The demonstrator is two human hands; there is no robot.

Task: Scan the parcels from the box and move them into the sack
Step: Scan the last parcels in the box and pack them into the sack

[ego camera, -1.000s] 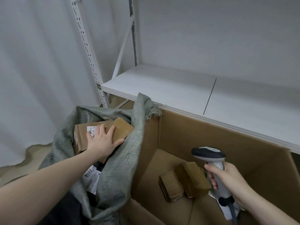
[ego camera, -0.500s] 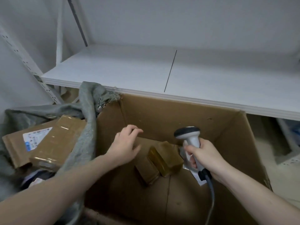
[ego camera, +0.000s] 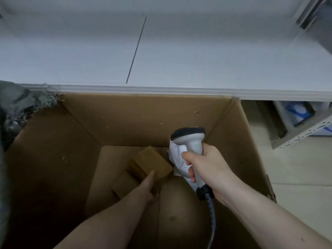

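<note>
A large open cardboard box (ego camera: 143, 115) fills the view. At its bottom lie a small brown parcel (ego camera: 156, 161), a flatter brown parcel (ego camera: 124, 182) to its left and a white bag parcel (ego camera: 177, 159) to its right. My left hand (ego camera: 149, 186) reaches deep into the box and grips the near end of the small brown parcel, thumb on top, fingers hidden beneath. My right hand (ego camera: 206, 169) holds a grey barcode scanner (ego camera: 190, 139) above the white parcel, head pointing away from me. Only a corner of the grey sack (ego camera: 16, 103) shows at the left edge.
A white shelf board (ego camera: 179, 51) runs just behind the box's far wall. To the right is pale floor with a perforated metal rack foot (ego camera: 301, 130) and blue-white items beneath the shelf. The scanner's coiled cable (ego camera: 212, 212) hangs over the box.
My left hand left the parcel in the sack, crossed to the box and went down onto the small brown parcel. The view swung right, away from the sack. The scanner stayed over the box.
</note>
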